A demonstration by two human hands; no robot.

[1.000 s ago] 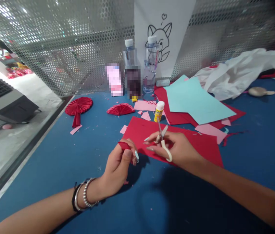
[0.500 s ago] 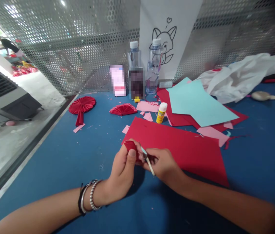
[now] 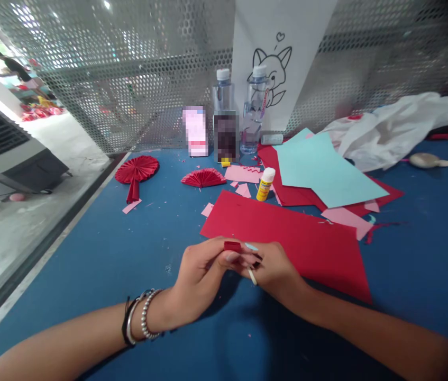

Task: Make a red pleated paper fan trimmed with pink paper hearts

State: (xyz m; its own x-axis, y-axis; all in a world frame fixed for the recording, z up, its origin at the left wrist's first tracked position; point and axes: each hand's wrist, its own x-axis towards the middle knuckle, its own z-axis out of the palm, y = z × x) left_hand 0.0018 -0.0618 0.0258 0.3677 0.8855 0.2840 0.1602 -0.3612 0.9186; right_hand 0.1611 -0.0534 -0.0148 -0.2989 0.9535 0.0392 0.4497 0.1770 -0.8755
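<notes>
My left hand (image 3: pixel 203 278) is closed round a small folded piece of red paper (image 3: pixel 232 246), whose flat end shows above the thumb. My right hand (image 3: pixel 277 267) meets it, fingers curled round a slim tool with a cream shaft (image 3: pixel 252 275) and a mint-coloured end (image 3: pixel 251 246). Its middle is covered by fingers, so its exact kind is unclear. Both hands are over the near edge of a large red paper sheet (image 3: pixel 287 227). Beyond it stands a yellow glue stick (image 3: pixel 265 185) with a white cap.
A round red paper fan (image 3: pixel 138 170) and a half-round pleated one (image 3: pixel 203 178) lie on the blue table (image 3: pixel 136 275). Two bottles (image 3: pixel 252 119) and two phones (image 3: pixel 195 132) stand behind. Mint paper (image 3: pixel 327 169), pink scraps (image 3: pixel 243 173) and a white plastic bag (image 3: pixel 398 127) lie rightward.
My hands have come closer together. The folded red paper has turned and moved right, and the right fingers now cover more of the slim tool. The view has shifted slightly.
</notes>
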